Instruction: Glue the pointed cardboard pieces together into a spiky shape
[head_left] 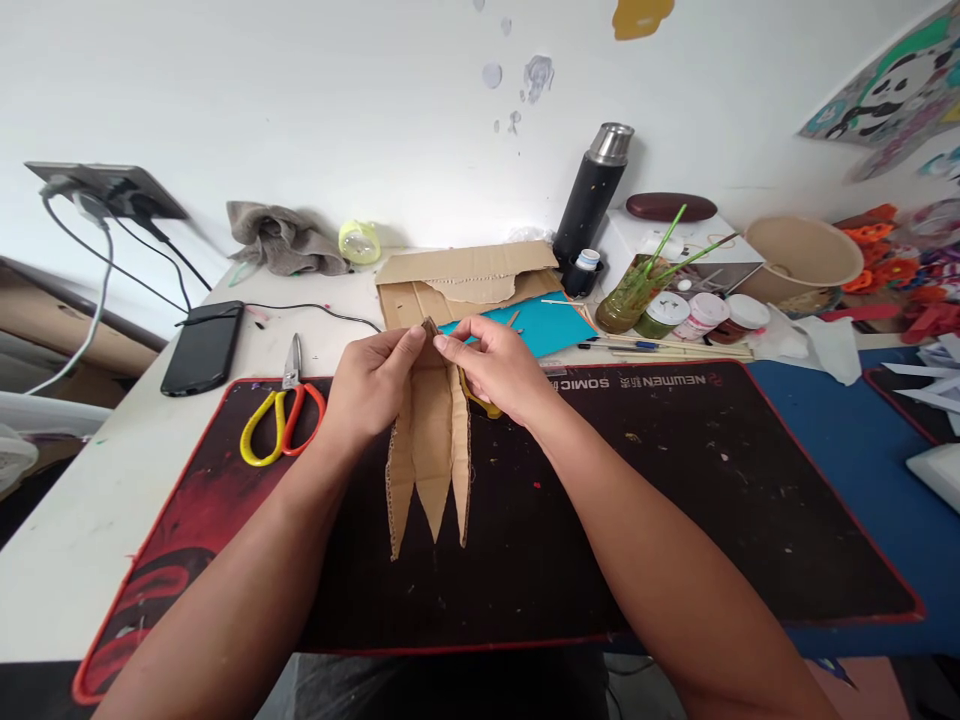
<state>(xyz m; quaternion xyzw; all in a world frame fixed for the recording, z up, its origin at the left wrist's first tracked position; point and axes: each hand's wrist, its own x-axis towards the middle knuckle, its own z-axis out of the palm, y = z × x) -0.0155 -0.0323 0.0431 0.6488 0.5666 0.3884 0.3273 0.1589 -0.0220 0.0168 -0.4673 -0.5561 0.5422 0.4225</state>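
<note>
A folded piece of corrugated cardboard [433, 430] hangs between my two hands above the dark desk mat [675, 520]. Its lower end is cut into three long points, and creases run down its length. My left hand [380, 375] pinches the upper left edge between thumb and fingers. At the upper right edge, my right hand [491, 365] pinches the cardboard too, close to the left thumb. Behind the right hand, a yellow object [484, 402] shows only in part. Scissors with one yellow and one red handle [283, 420] lie to the left of my left hand.
A black phone [202, 348] lies at the left. Behind my hands are more cardboard [465, 265] and a blue sheet [559, 325]. A black thermos [594, 195], a jar with green-stained brushes [630, 300] and paint jars [705, 315] stand at the back right.
</note>
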